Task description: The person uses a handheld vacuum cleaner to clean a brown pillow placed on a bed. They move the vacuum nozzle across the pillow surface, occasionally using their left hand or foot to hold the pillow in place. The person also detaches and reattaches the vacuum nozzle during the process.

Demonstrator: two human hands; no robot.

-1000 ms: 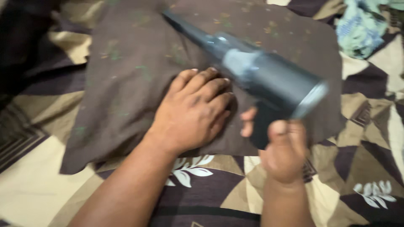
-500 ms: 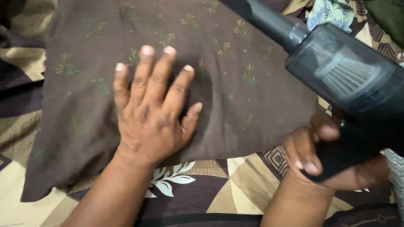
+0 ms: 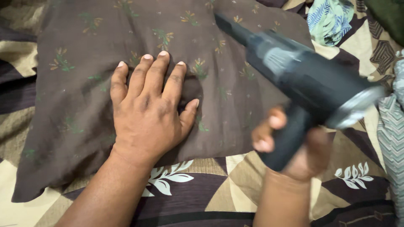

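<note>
Dark grey handheld vacuum (image 3: pixel 303 82) is aimed up-left across a brown floral pillow (image 3: pixel 84 63).
Right hand (image 3: pixel 294 147) fingers are wrapped round its handle; left hand (image 3: pixel 147 113) is pressed flat, fingers spread.

Dim warm indoor light, soft shadow beside the left hand (image 3: pixel 147 113), motion blur on the handheld vacuum (image 3: pixel 303 84), pale glare on its rear rim, far corners dark.

We look down on a bed covered by a bedspread (image 3: pixel 219 189) patterned in beige, tan and dark purple-brown triangles, with white leaf sprigs printed below the fingers. Beyond the fingertips, toward the far right corner, lies a crumpled light cloth with blue-green leaf print (image 3: pixel 330 19) beside a dark green fabric (image 3: pixel 389 14). To the right of the fingers a striped grey-green fabric (image 3: pixel 393 126) hangs along the edge (walls and floor stay out of view). The light is warm and even.
</note>
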